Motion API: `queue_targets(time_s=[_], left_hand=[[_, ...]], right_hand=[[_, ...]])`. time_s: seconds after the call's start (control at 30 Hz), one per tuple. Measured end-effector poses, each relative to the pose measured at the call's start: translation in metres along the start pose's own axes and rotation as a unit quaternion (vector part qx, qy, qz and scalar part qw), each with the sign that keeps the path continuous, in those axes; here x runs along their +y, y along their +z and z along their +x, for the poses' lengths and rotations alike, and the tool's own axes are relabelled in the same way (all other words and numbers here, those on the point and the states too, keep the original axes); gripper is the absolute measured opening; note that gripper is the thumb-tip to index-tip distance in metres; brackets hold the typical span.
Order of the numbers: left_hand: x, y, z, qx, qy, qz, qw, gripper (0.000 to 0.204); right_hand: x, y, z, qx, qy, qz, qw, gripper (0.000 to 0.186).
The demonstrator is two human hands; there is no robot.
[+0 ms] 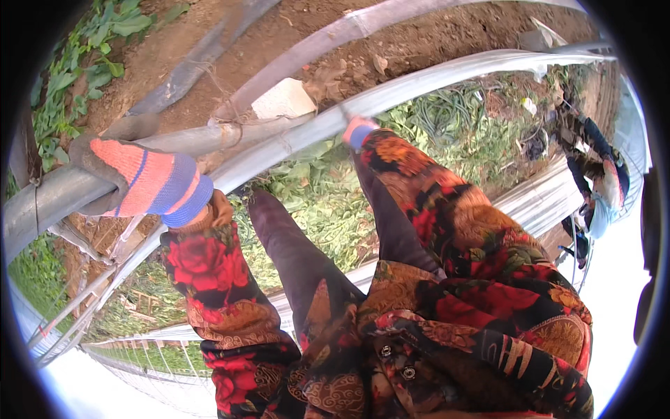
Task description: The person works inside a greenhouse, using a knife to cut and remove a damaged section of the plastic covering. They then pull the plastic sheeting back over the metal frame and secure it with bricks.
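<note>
My left hand, in an orange and blue knit glove with a grey coated palm, is wrapped round a thick grey pipe at the left. Farther out, my right hand wears a similar glove and is at the near edge of a long band of whitish plastic film. Its fingers are mostly hidden, and I cannot tell whether they grip the film. The film runs alongside the pipe and curves across to the far right. Both my sleeves are dark with red and orange flowers.
A pale block rests on brown soil beyond the pipe. Another grey pipe and leafy green plants lie at the far left. Cut leaves cover the ground round my legs. Another person is at the right.
</note>
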State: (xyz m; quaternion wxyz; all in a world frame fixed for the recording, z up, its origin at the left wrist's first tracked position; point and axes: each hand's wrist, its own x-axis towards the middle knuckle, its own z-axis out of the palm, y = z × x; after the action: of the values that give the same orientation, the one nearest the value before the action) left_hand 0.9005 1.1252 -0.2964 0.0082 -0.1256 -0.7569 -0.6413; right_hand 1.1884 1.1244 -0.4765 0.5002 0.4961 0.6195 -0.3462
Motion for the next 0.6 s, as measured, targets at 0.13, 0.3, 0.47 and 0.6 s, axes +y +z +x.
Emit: queue_targets(time_s=[0.13, 0.3, 0.47, 0.6], left_hand=[[-0.005, 0.001, 0.008, 0.042, 0.030, 0.060, 0.997, 0.037], [-0.010, 0.001, 0.011, 0.048, 0.098, 0.091, 0.990, 0.028], [0.000, 0.003, -0.006, 0.072, 0.106, 0.106, 0.986, 0.035], [0.007, 0.010, -0.007, 0.066, 0.022, 0.077, 0.995, 0.061]], right_hand=[[0.012, 0.011, 0.011, -0.008, 0.001, 0.064, 0.998, 0.045], [0.027, 0.007, 0.016, 0.220, 0.020, 0.294, 0.930, 0.047], [-0.027, 0.023, -0.015, 0.290, 0.054, 0.657, 0.693, 0.034], [-0.039, 0.018, -0.038, 0.004, -0.065, 0.632, 0.772, 0.050]])
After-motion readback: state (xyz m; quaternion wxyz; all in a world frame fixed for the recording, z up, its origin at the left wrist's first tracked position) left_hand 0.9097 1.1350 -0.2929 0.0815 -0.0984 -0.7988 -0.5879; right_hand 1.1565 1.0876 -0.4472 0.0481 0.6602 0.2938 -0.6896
